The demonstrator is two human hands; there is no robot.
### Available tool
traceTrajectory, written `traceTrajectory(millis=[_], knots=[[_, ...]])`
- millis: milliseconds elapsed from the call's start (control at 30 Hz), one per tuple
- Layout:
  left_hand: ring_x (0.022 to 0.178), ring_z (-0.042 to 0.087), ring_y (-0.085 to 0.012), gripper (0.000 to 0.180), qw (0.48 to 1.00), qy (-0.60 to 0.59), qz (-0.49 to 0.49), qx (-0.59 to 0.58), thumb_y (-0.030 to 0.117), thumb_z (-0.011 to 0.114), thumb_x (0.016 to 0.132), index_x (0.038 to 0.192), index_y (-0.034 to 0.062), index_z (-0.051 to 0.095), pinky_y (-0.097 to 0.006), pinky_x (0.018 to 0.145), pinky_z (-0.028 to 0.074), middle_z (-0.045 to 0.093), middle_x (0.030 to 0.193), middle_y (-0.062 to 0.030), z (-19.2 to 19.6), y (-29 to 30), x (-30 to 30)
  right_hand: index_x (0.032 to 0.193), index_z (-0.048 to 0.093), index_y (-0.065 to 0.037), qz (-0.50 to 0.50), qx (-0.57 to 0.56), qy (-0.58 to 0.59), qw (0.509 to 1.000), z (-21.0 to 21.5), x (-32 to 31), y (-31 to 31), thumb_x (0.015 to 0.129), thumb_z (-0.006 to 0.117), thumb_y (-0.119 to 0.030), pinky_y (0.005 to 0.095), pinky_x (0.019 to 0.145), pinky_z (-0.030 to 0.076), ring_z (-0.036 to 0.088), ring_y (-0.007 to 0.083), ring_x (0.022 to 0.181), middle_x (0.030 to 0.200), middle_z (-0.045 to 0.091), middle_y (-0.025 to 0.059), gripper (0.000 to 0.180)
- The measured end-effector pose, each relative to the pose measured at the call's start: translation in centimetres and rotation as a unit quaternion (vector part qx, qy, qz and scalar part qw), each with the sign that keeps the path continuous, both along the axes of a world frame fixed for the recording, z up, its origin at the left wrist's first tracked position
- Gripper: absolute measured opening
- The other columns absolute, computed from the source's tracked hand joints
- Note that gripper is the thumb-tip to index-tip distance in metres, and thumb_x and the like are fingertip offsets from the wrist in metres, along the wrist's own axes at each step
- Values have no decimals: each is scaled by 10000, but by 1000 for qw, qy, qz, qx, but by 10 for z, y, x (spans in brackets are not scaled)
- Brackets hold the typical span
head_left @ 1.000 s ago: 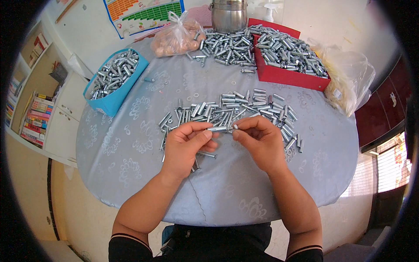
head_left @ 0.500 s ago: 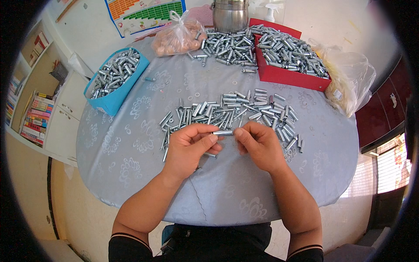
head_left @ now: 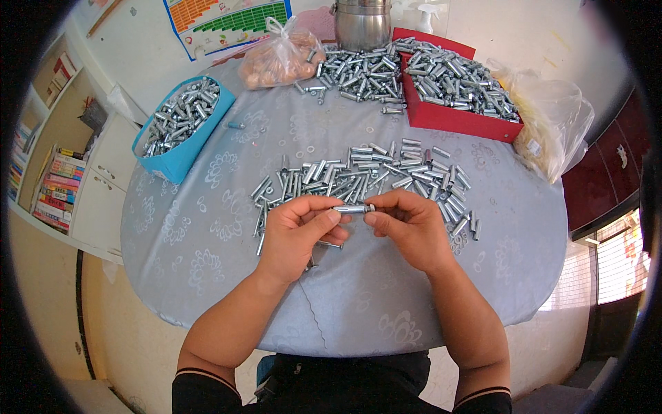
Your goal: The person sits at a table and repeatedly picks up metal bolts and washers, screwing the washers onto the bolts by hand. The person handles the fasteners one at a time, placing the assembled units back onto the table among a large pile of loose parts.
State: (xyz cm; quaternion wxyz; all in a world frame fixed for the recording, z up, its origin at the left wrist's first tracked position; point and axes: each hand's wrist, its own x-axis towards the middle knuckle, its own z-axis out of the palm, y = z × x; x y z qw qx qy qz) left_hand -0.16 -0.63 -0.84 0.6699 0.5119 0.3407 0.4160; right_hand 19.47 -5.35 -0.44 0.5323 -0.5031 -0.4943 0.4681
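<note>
Between my two hands lies a shiny metal expansion bolt (head_left: 350,209), held level above the table's near middle. My left hand (head_left: 291,231) pinches its left end between thumb and fingers. The thumb and forefinger of my right hand (head_left: 415,229) close on the right end, where a small nut or washer seems to sit, partly hidden by the fingertips. Just beyond both hands spreads a loose pile of similar metal bolts and sleeves (head_left: 365,161). A few more pieces lie under and beside my left hand.
A blue box (head_left: 181,160) full of metal pieces stands at the left. At the back right, a red box (head_left: 458,126) overflows beside another heap (head_left: 362,72). A tied plastic bag (head_left: 276,62), a steel pot (head_left: 363,26) and a clear bag (head_left: 555,131) edge the patterned cloth (head_left: 207,269).
My right thumb and forefinger have opened out from a tighter curl and now grip the bolt's right end, where a nut-like piece shows. My left hand has hardly moved.
</note>
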Motion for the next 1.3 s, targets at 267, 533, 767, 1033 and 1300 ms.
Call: traceTrajectory(millis=[267,533,767,1033,1300], knots=[[747,677,-148,197,1000,1,0,23,49,599,916,1097,-16,646,-281,661,590,703,929,-122,1,-1,0,974,666,-6,22,-41,-35,998,2,5,0,869,718,-119,210,590,443,542,63,652,766,630,14,163],[751,679,-150,198,1000,-2,2,13,52,603,918,1099,-19,644,-285,668,589,702,932,-122,0,-1,0,987,661,3,14,-28,21,999,2,2,1,872,712,-110,215,611,459,559,64,684,805,639,10,169],[734,683,-159,194,1000,-9,9,4,61,608,918,1090,-21,644,-289,649,589,705,922,-128,-1,0,0,1045,663,-6,-1,21,-3,1000,-3,3,1,838,712,-12,223,713,489,592,78,796,913,654,22,213],[730,682,-156,192,1000,-16,14,-5,62,613,915,1085,-22,644,-286,646,590,706,920,-125,-1,0,-1,1046,664,-9,-22,20,-18,999,-5,3,1,828,722,-11,226,723,493,598,78,816,921,657,24,225],[752,684,-160,202,1000,-5,2,21,50,607,915,1100,-24,639,-285,674,591,703,925,-132,0,-2,0,930,657,2,-7,-5,-24,1000,-3,2,1,890,698,-148,219,633,461,563,69,711,780,629,7,161]])
